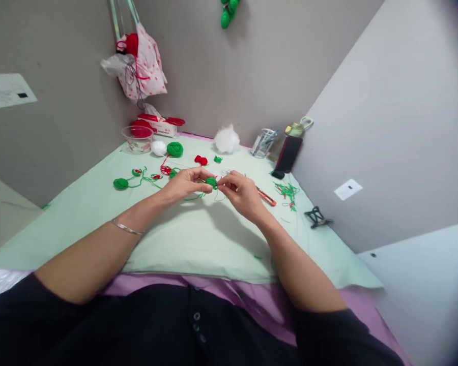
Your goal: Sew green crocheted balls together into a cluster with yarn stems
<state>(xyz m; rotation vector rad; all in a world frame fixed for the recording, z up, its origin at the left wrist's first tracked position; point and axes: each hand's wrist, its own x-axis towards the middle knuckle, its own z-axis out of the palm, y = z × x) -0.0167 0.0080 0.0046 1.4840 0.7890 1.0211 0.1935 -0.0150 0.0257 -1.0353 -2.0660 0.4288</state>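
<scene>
My left hand holds a small rounded green crocheted piece between thumb and fingers, above the table. Against the right edge of that piece, my right hand is closed in a pinch. What lies between its fingertips is too small to make out. A thin dark thread loops down below the fingers. Green yarn trails under my left hand. Just beyond the hands are a red knitted piece and a small green piece.
Green yarn, a white ball, a clear tub and a tissue box stand back left. White stuffing, a pen cup and a propped phone line the back. An orange cutter, yarn scraps and a black clip lie right.
</scene>
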